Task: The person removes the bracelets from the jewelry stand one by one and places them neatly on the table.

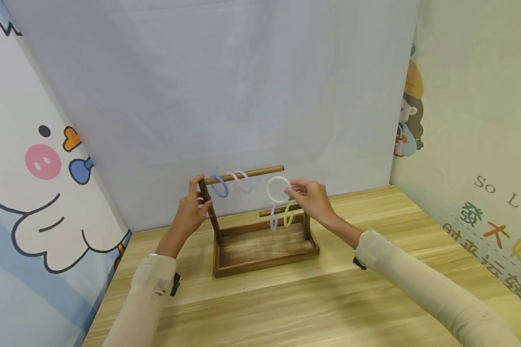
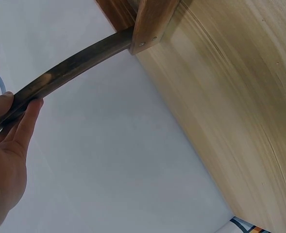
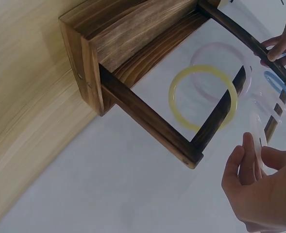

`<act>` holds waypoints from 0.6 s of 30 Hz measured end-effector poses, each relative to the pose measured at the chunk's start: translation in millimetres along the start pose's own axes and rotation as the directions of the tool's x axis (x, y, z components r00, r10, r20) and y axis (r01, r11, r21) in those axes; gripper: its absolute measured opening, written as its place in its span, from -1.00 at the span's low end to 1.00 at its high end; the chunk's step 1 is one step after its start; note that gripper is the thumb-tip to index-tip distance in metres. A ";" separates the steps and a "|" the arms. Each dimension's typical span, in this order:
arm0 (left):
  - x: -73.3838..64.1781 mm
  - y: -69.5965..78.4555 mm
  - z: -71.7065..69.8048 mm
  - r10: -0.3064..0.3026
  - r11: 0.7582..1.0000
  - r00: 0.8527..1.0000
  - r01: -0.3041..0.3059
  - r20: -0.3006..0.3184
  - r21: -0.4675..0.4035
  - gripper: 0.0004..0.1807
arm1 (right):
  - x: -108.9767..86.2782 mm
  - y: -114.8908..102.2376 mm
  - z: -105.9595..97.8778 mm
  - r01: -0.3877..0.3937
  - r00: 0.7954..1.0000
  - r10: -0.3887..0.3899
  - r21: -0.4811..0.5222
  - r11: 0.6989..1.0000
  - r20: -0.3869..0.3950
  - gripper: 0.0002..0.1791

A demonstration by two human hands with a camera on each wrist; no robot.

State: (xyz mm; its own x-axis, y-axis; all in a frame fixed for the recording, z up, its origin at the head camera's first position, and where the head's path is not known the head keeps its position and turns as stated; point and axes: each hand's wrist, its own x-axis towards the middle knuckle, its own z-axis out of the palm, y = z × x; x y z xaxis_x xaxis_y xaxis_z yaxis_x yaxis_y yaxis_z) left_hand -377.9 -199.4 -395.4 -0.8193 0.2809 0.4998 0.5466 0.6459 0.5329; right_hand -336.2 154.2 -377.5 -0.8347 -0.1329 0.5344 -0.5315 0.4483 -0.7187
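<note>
A brown wooden stand (image 1: pixel 267 260) has a tray-like base and two posts, each with a horizontal bar. My left hand (image 1: pixel 189 212) grips the top of the left, taller post (image 2: pixel 75 65). On the upper bar (image 1: pixel 265 170) hang a blue ring (image 1: pixel 219 186) and two pale pinkish rings (image 1: pixel 244 181). My right hand (image 1: pixel 311 197) pinches a white ring (image 1: pixel 278 189) between thumb and fingers, close to the upper bar's free end. From the lower bar (image 1: pixel 267 212) hang a pale purple ring (image 1: pixel 274 218) and a yellow ring (image 3: pixel 202 98).
The stand is on a light wood-grain table (image 1: pixel 260 308). A pale curtain (image 1: pixel 226 96) hangs right behind it. Printed panels with cartoon figures rise at the left (image 1: pixel 30 144) and right (image 1: pixel 473 144).
</note>
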 end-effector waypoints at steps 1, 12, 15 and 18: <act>-0.2 -0.2 -0.2 0.000 1.000 1.000 0.000 0.000 0.002 -0.12 | -0.5 -2.0 1.6 0.001 1.000 -0.001 0.009 1.000 0.005 -0.64; 0.3 1.8 -1.9 -0.006 1.000 1.000 0.006 0.002 0.005 -0.14 | -6.2 -19.2 18.4 -0.003 0.998 -0.001 0.047 0.999 0.070 -0.62; 0.5 3.3 -2.5 -0.009 1.000 1.000 0.009 0.001 0.001 -0.15 | -7.8 -20.3 23.5 -0.004 0.996 -0.002 0.068 0.998 0.091 -0.62; 0.7 4.5 -2.6 -0.013 1.000 1.000 0.013 0.004 0.001 -0.15 | -10.0 -20.5 28.5 -0.010 0.994 0.000 0.096 0.995 0.109 -0.63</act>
State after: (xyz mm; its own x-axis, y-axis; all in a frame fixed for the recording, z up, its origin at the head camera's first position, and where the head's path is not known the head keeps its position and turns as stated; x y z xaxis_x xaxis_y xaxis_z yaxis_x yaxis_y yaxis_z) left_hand -375.6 -198.1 -390.9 -0.8269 0.2755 0.4903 0.5360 0.6500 0.5387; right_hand -321.1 121.1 -380.8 -0.8452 -0.2285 0.4830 -0.5344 0.3626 -0.7635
